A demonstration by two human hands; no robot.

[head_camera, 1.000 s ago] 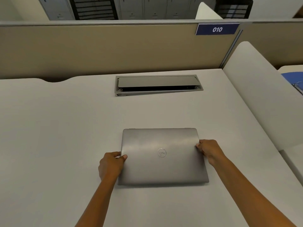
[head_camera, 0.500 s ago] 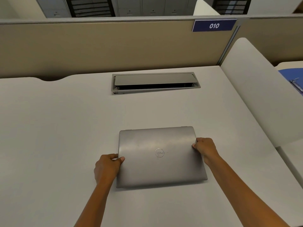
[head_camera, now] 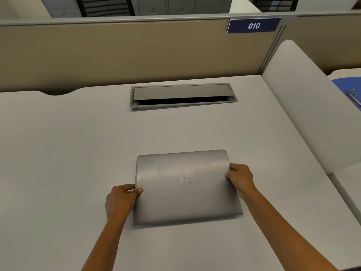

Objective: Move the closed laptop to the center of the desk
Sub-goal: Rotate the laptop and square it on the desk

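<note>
A closed grey laptop (head_camera: 185, 200) with a round logo on its lid lies on the white desk (head_camera: 58, 163), near the middle and slightly turned. My left hand (head_camera: 121, 200) grips its left edge, thumb on the lid. My right hand (head_camera: 241, 178) grips its right edge higher up, fingers curled around the side. Both forearms reach in from the bottom of the head view.
A grey cable hatch (head_camera: 182, 95) with its lid half raised sits in the desk behind the laptop. A beige partition (head_camera: 117, 53) with a blue "010" sign (head_camera: 254, 26) closes the back. A white side divider (head_camera: 304, 106) stands on the right, a blue folder (head_camera: 349, 89) beyond it.
The laptop has slid a little to the left between both hands and turned slightly. Both hands keep their grip on its edges.
</note>
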